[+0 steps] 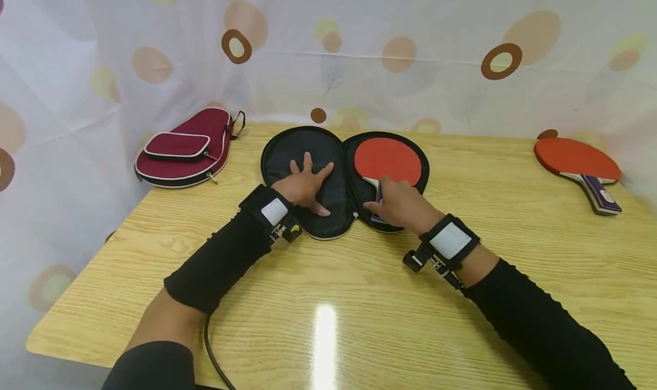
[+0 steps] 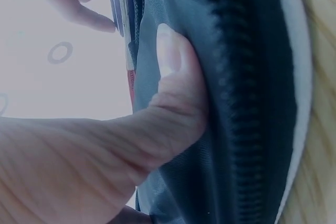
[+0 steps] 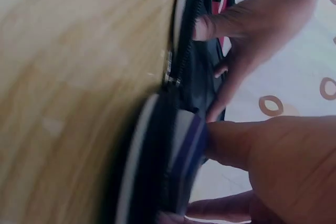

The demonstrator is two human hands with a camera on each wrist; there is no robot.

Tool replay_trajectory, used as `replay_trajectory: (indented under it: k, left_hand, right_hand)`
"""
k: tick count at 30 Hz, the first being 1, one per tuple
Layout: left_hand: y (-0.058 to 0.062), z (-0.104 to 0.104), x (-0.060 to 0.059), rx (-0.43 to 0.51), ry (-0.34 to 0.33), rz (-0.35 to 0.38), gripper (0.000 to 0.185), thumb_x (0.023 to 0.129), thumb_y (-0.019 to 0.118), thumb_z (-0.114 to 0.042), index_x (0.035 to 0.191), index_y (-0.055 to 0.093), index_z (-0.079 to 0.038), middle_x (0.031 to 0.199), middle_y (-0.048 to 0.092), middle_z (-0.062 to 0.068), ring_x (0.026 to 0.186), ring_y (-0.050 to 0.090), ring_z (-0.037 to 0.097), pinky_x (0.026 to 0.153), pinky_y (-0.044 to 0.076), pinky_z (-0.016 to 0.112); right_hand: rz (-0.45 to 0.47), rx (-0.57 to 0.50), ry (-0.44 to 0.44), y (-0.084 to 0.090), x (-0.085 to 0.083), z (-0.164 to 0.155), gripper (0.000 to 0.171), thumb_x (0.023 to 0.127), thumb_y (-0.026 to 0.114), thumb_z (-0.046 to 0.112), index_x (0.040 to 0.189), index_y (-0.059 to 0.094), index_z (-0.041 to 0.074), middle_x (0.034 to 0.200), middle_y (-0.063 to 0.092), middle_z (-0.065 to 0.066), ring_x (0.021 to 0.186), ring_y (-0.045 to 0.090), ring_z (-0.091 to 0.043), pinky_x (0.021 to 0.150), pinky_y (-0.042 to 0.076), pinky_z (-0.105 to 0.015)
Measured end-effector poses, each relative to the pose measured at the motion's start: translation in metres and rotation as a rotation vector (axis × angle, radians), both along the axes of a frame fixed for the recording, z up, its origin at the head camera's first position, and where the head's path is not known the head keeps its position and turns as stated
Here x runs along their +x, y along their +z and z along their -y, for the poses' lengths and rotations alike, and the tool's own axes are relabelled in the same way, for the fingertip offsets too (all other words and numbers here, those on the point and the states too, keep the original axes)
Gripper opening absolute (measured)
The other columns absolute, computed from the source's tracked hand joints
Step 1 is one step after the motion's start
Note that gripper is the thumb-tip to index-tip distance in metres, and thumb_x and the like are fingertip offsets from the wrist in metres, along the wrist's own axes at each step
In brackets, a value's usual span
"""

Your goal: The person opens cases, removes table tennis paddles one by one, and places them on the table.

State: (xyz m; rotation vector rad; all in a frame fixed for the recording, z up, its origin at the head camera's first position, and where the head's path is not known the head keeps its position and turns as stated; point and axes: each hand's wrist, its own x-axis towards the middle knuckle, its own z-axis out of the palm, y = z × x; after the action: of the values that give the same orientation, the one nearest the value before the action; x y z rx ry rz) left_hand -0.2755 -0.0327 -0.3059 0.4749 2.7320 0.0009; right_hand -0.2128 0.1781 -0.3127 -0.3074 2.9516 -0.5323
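Across the middle of a pale yellow wood-grain table (image 1: 359, 321), backed by a white curtain with brown and orange circles (image 1: 410, 48), lies an unzipped black fabric paddle case (image 1: 287, 150), spread flat in 2 halves. At 10 o'clock from it, well apart, rests a closed maroon zip-up paddle case with white piping (image 1: 182, 147); at 3 o'clock, near the table's far right edge, lies a second red-faced paddle with a striped handle (image 1: 580, 165).

Inside the right half of the black case sits a red-rubber table tennis paddle (image 1: 388, 161), blade toward 12 o'clock, handle toward 6 o'clock. Judged from that: paddle already laid in the case, lid half not yet folded over, zip not yet run.

Left hand (image 1: 304, 187) flat on the lining of the left half, fingers straight and splayed, thumb (image 2: 170, 51) pressing the fabric beside the zip teeth, grasping nothing. Right hand (image 1: 400, 204) over the paddle's handle at the case's 5 o'clock rim, fingers (image 3: 231, 142) curled around the striped grip, thumb underneath in the right wrist view. Black sleeves and wrist straps on both forearms.
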Motion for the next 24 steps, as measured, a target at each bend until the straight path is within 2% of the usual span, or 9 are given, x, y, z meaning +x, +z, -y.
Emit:
replay_trajectory:
  k: [3, 9, 13, 16, 21, 24]
  left_hand:
    - [0.001, 0.000, 0.001, 0.013, -0.004, 0.001, 0.117, 0.082, 0.078, -0.051, 0.163, -0.004, -0.031, 0.165, -0.019, 0.022, 0.150, -0.007, 0.051, 0.105, 0.036, 0.067]
    - [0.001, 0.000, 0.002, 0.015, -0.012, 0.008, 0.116, 0.083, 0.077, -0.051, 0.163, -0.004, -0.030, 0.164, -0.019, 0.022, 0.149, -0.007, 0.051, 0.106, 0.036, 0.066]
    - [0.000, 0.001, 0.003, 0.002, -0.008, 0.019, 0.114, 0.084, 0.075, -0.052, 0.163, -0.005, -0.030, 0.164, -0.021, 0.022, 0.149, -0.008, 0.051, 0.105, 0.040, 0.062]
    - [0.000, 0.001, 0.005, -0.003, -0.017, 0.024, 0.113, 0.085, 0.074, -0.053, 0.163, -0.006, -0.030, 0.164, -0.021, 0.022, 0.149, -0.008, 0.051, 0.104, 0.041, 0.061]
    - [0.000, 0.001, 0.005, 0.006, -0.029, 0.016, 0.113, 0.085, 0.074, -0.053, 0.163, -0.005, -0.030, 0.164, -0.020, 0.022, 0.149, -0.007, 0.052, 0.103, 0.043, 0.060]
    - [0.002, 0.002, 0.004, 0.017, -0.019, 0.017, 0.113, 0.085, 0.074, -0.051, 0.163, -0.005, -0.030, 0.164, -0.021, 0.022, 0.149, -0.008, 0.051, 0.102, 0.045, 0.058]
  right_hand:
    - [0.012, 0.003, -0.014, -0.003, -0.002, 0.003, 0.032, 0.099, 0.064, 0.028, 0.100, 0.053, -0.002, 0.071, 0.055, -0.011, 0.056, 0.061, -0.024, 0.049, 0.040, -0.028]
    - [0.048, -0.028, -0.049, -0.003, -0.005, 0.005, 0.031, 0.099, 0.060, 0.020, 0.110, 0.051, -0.007, 0.069, 0.055, -0.010, 0.056, 0.062, -0.022, 0.050, 0.045, -0.029]
    - [0.053, -0.066, -0.078, -0.005, -0.006, 0.007, 0.029, 0.097, 0.062, 0.018, 0.108, 0.051, -0.007, 0.069, 0.059, -0.012, 0.054, 0.062, -0.021, 0.047, 0.046, -0.028]
    - [0.016, -0.068, -0.088, -0.007, -0.006, 0.008, 0.029, 0.095, 0.065, 0.018, 0.104, 0.053, -0.006, 0.063, 0.055, -0.009, 0.050, 0.059, -0.020, 0.045, 0.042, -0.027]
    - [-0.089, -0.058, -0.072, -0.005, -0.001, 0.005, 0.021, 0.092, 0.065, 0.014, 0.085, 0.054, -0.001, 0.055, 0.040, -0.001, 0.044, 0.046, -0.016, 0.043, 0.032, -0.025]
    - [-0.130, -0.071, -0.071, 0.003, 0.003, 0.001, 0.020, 0.091, 0.065, 0.012, 0.082, 0.052, 0.000, 0.056, 0.043, -0.002, 0.045, 0.048, -0.017, 0.043, 0.033, -0.025]
